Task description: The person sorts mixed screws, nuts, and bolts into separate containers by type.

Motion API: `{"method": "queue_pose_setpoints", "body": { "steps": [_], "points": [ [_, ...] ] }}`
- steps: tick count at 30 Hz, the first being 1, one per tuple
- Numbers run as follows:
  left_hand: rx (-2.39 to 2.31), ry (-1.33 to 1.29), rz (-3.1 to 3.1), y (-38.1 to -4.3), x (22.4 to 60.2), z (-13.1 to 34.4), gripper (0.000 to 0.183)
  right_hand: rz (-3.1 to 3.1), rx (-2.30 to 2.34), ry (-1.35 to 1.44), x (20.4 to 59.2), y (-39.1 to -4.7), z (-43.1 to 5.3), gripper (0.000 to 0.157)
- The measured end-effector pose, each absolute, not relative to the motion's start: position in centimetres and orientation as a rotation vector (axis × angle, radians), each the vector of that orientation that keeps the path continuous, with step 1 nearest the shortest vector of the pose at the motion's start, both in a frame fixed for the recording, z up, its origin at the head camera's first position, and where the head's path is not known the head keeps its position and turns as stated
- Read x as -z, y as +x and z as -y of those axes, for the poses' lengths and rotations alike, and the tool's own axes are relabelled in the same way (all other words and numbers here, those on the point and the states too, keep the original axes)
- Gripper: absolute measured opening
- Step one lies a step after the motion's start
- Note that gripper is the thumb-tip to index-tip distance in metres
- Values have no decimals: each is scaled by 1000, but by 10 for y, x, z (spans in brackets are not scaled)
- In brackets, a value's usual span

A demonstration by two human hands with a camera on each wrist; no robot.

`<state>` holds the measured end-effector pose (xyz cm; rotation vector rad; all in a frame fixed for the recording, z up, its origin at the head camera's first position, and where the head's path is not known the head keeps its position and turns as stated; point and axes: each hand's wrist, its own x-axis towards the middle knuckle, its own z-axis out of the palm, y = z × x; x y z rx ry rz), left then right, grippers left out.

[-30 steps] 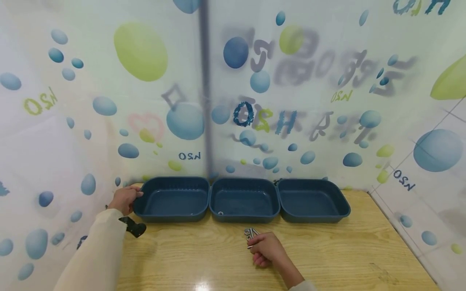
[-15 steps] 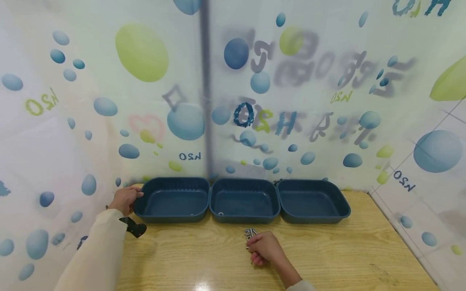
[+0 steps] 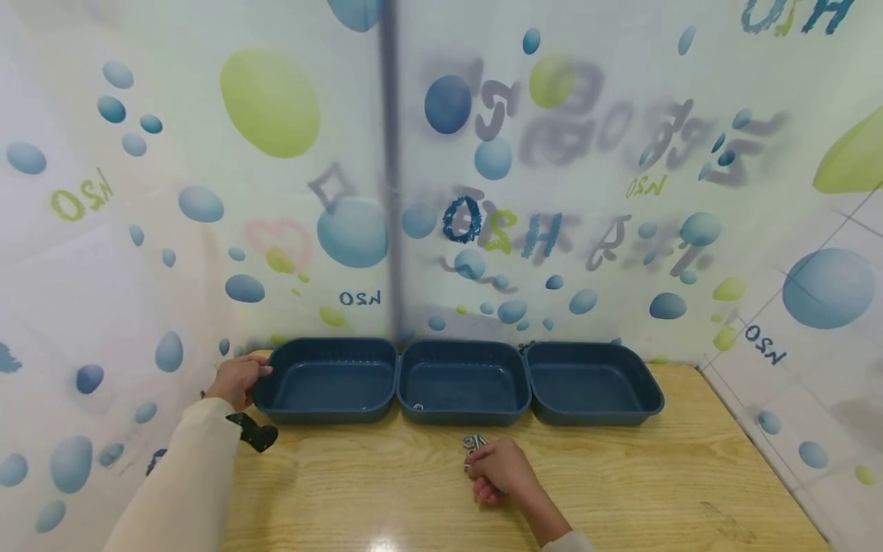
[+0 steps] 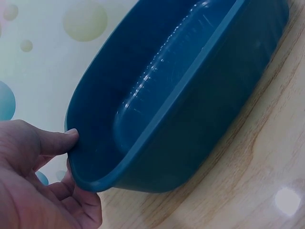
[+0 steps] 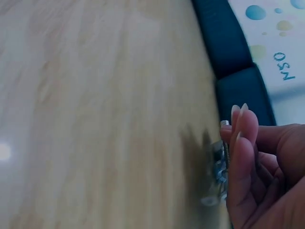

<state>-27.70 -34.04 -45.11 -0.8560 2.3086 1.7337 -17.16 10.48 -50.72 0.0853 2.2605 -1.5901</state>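
At the left end of the row, my left hand (image 3: 237, 380) holds the outer rim of a dark blue bin (image 3: 324, 418). The left wrist view shows the thumb (image 4: 59, 141) over that rim, with the other fingers curled outside and beneath it. In front of the middle bin (image 3: 464, 418), my right hand (image 3: 506, 468) pinches a small threaded bolt (image 5: 227, 151) between thumb and fingertips; the fingers partly cover it. Right by these fingertips lies a small pile of silvery nuts and bolts (image 3: 473, 442). A single nut (image 3: 418, 407) rests inside the middle bin at its front left.
A third blue bin (image 3: 596, 418) stands on the right, joining the row along the back of the wooden table (image 3: 386, 483). Behind it hangs a printed curtain (image 3: 428, 176). A black strap end (image 3: 255, 433) hangs from the left wrist.
My right hand has shifted very slightly left at the pile of nuts and bolts. The left hand stays on the bin's rim, and the bins have not moved.
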Motion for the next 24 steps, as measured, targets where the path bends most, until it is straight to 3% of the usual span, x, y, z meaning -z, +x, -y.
{"method": "queue_pose_setpoints", "body": {
  "steps": [10, 24],
  "points": [
    [-1745, -853, -2298, -278, 453, 342, 40, -2187, 1707, 32, 471, -195, -88, 22],
    [-1755, -859, -2297, -276, 452, 340, 37, -1962, 1968, 23, 440, -221, -45, 24]
  ]
}}
